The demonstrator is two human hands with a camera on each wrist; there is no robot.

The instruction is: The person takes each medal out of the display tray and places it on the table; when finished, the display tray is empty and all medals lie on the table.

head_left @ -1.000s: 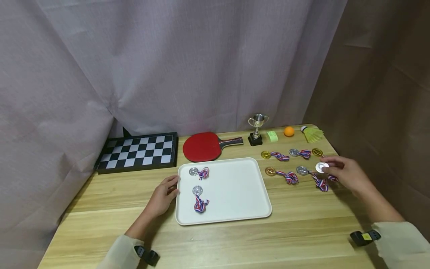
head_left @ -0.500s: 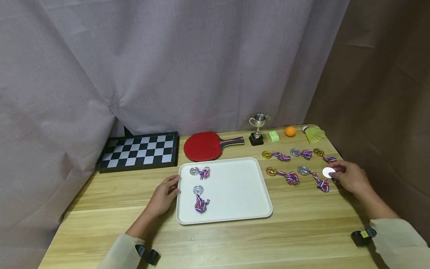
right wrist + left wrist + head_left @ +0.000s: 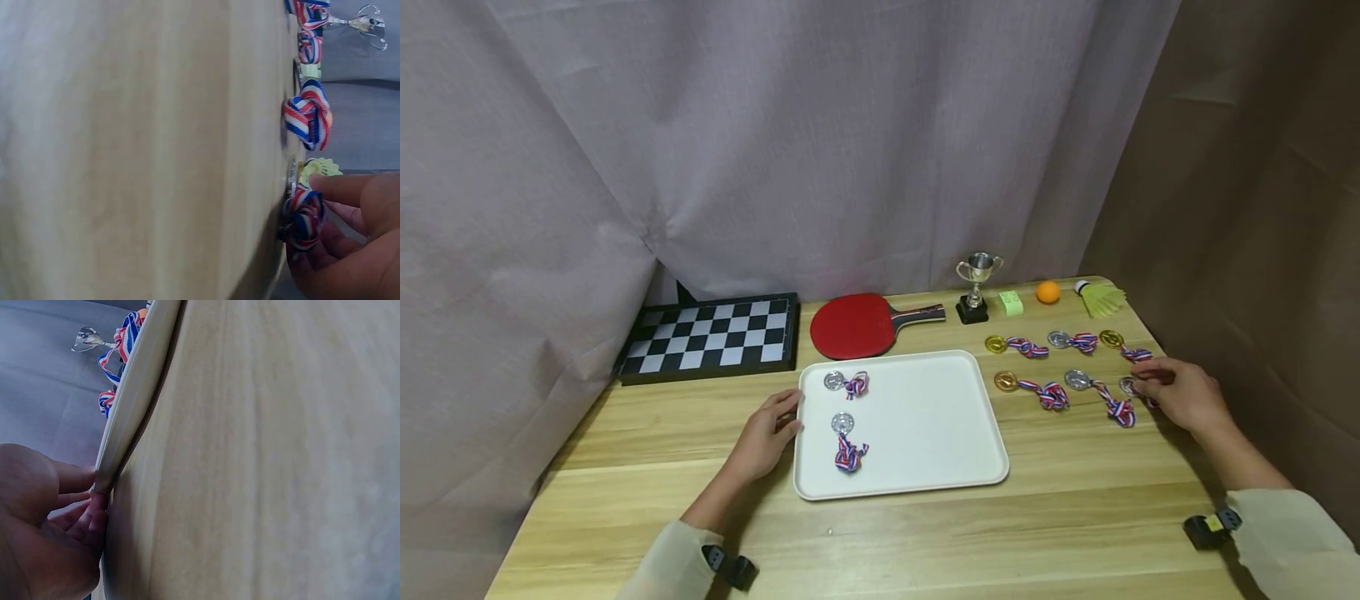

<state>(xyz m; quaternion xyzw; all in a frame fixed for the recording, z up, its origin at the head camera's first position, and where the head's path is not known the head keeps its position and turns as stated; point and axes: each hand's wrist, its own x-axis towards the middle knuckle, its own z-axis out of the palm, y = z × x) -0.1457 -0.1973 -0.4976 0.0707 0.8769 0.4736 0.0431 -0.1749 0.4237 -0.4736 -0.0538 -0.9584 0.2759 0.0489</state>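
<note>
At the tray's left edge my left hand [image 3: 765, 437] grips the rim of the white tray [image 3: 925, 483], fingers and thumb meeting it in the left wrist view. Two silver medals with knotted striped ribbons lie on the tray, an upper medal [image 3: 834, 381] and a lower medal [image 3: 842, 423]. At the table's right side my right hand [image 3: 1183, 396] holds a silver medal [image 3: 1127, 386] low over the wood, its fingers partly covering the disc. In the right wrist view the thumb and fingers surround its ribbon knot [image 3: 305, 215].
Left of that hand lie another silver medal [image 3: 1078, 380], a bronze-coloured medal [image 3: 1005, 382], and gold medals [image 3: 1111, 339] behind. Along the back stand a chessboard [image 3: 707, 337], red paddle [image 3: 852, 327], trophy cup [image 3: 974, 287], green block [image 3: 1011, 302], orange ball [image 3: 1048, 292] and yellow shuttlecock [image 3: 1101, 300].
My right hand has moved slightly right and down with the silver medal, whose disc has tilted flatter and dulled from its bright glare. My left hand stays at the tray rim.
</note>
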